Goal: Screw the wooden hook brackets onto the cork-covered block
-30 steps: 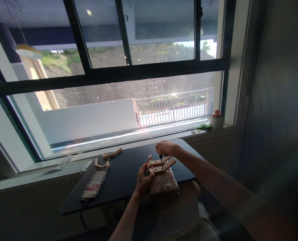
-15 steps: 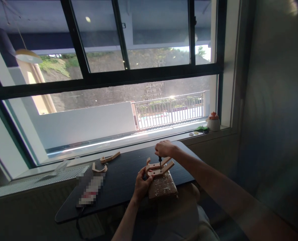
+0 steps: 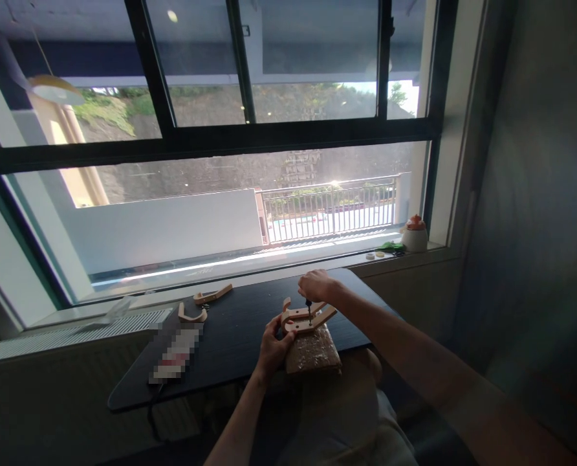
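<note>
— What's nearest you on the feed?

— A brown, boxy block in shiny wrapping (image 3: pixel 312 356), at the near edge of the black desk (image 3: pixel 235 346). Over its far end I see the pale, hook-shaped wooden piece (image 3: pixel 303 327).

— How does that lie from the left hand (image 3: pixel 272 347)?

— To its right. I have the curved end pinched in the left grip, thumb on the near side. The long axis runs roughly left to right, the straight arm angling up and away at the far right.

— And the right hand (image 3: pixel 316 285)?

— Above the wood, its grip wrapped round the top of a slim, dark screwdriver (image 3: pixel 309 304). I read the shaft as nearly upright, its tip down at the right-hand one of two dark spots. Whether it sits in a screw is too small for me to tell.

— Which hand is nearer?

— The left; it touches the wood, while the right meets it only through the tool. I judge that everything hangs on the shaft standing square across that long axis.

— Beyond?

— A matching pale wooden piece (image 3: pixel 295 313) just behind, two loose curved wooden pieces (image 3: pixel 192 316) (image 3: pixel 215 295) well off to the left, then a white, rounded jar with an orange lid (image 3: pixel 414 238) on the window sill (image 3: pixel 354 261).
</note>
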Demonstrator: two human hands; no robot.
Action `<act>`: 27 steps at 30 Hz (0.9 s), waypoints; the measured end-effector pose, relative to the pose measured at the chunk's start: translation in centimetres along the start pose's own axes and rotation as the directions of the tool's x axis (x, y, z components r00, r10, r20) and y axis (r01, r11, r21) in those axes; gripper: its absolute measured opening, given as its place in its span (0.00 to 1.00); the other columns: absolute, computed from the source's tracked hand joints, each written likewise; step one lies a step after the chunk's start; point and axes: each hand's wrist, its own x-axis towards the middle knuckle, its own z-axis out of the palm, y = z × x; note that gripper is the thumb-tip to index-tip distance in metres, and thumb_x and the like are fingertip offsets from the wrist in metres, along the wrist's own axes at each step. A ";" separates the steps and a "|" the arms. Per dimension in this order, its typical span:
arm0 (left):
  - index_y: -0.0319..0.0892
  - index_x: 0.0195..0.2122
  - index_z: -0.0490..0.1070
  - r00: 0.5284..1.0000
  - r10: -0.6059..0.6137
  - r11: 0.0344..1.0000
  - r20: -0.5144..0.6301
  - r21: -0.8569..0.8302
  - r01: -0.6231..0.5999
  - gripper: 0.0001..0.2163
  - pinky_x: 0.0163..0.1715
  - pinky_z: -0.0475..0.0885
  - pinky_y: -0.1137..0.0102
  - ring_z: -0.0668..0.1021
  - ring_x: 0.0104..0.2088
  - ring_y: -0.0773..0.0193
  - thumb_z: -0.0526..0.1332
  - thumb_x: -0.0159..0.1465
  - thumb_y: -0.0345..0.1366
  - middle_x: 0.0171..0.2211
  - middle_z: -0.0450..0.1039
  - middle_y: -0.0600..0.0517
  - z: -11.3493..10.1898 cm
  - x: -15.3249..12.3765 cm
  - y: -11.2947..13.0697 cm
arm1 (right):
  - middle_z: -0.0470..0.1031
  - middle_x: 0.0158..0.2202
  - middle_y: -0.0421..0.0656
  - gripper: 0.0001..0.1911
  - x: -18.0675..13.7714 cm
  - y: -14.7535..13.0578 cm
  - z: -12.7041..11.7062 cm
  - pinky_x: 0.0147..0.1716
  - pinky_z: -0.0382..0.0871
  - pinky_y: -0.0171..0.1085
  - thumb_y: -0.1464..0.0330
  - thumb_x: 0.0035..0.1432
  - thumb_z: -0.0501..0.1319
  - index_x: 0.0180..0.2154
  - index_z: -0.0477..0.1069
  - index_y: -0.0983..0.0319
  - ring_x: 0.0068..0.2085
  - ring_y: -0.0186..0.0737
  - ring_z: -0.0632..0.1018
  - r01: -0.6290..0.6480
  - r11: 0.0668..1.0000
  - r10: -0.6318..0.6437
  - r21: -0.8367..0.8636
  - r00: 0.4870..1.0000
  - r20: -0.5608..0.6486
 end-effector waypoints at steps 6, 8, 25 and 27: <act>0.40 0.45 0.69 1.000 0.011 1.000 0.005 0.020 -0.011 0.20 0.48 0.64 0.64 0.72 0.46 0.58 0.64 0.49 0.37 0.43 0.71 0.48 -0.1 0.3 -1.0 | 0.76 0.38 0.49 0.13 -0.8 0.5 -1.8 0.33 0.67 0.39 0.65 0.52 0.57 0.38 0.74 0.63 0.38 0.46 0.76 0.039 0.999 -0.040 0.025 0.997 0.071; 0.40 0.45 0.69 1.000 0.017 1.000 -0.001 0.007 -0.017 0.21 0.49 0.64 0.63 0.72 0.46 0.58 0.64 0.49 0.36 0.43 0.71 0.48 0.0 0.4 -1.2 | 0.76 0.38 0.49 0.13 -0.7 0.7 -1.5 0.34 0.66 0.37 0.66 0.53 0.56 0.38 0.74 0.63 0.38 0.44 0.75 0.061 0.997 -0.064 0.041 0.995 0.076; 0.41 0.40 0.71 0.999 0.000 0.999 -0.040 -0.050 -0.002 0.19 0.46 0.66 0.65 0.74 0.41 0.59 0.66 0.46 0.35 0.39 0.73 0.49 0.0 0.0 0.2 | 0.76 0.37 0.47 0.15 0.2 1.1 -0.3 0.30 0.64 0.34 0.61 0.55 0.54 0.38 0.73 0.61 0.35 0.40 0.75 0.034 0.994 -0.040 0.108 0.998 0.050; 0.41 0.39 0.72 0.998 -0.014 0.998 -0.053 -0.069 0.010 0.18 0.46 0.66 0.65 0.74 0.41 0.59 0.66 0.45 0.35 0.38 0.74 0.50 0.0 -0.1 0.5 | 0.76 0.38 0.46 0.15 0.3 1.1 0.1 0.31 0.64 0.33 0.62 0.56 0.52 0.39 0.73 0.61 0.36 0.39 0.75 0.050 0.992 -0.054 0.112 0.998 0.035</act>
